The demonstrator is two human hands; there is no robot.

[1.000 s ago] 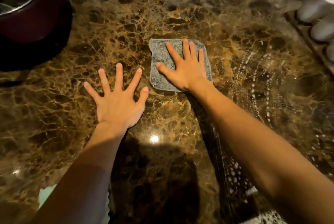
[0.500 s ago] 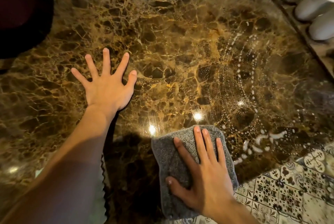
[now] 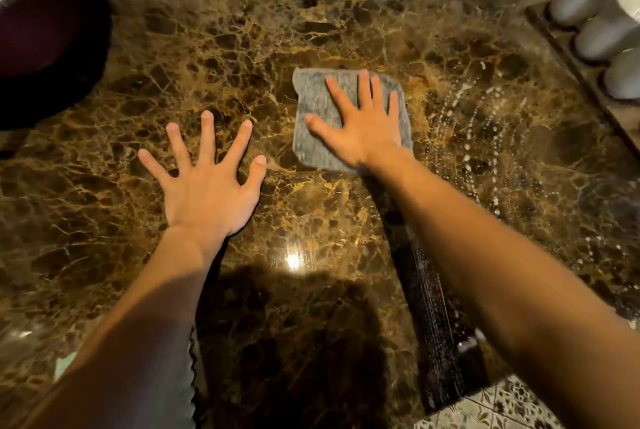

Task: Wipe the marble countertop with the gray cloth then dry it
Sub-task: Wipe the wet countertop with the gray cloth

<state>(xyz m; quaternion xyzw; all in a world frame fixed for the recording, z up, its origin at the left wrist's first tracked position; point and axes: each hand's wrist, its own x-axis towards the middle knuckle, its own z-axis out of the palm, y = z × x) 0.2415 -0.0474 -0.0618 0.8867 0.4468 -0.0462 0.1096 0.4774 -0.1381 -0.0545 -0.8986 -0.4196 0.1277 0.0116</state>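
Observation:
The gray cloth point(image 3: 315, 106) lies flat and folded square on the brown marble countertop point(image 3: 311, 13), a little past its middle. My right hand point(image 3: 363, 127) presses down on the cloth with straight, slightly spread fingers and covers its right half. My left hand point(image 3: 207, 186) rests flat on the bare marble just left of the cloth, fingers spread wide, holding nothing. A dark wet streak point(image 3: 426, 307) runs from under my right forearm back to the front edge.
White foamy droplets point(image 3: 478, 138) arc across the marble right of the cloth. A dark red pot point(image 3: 45, 41) sits at the far left. A wooden tray point(image 3: 581, 82) with pale bottles point(image 3: 602, 34) stands at the far right. Patterned floor tiles point(image 3: 502, 408) show past the front edge.
My right hand has pushed the cloth from the front edge back up toward the middle of the countertop. The left hand stays planted.

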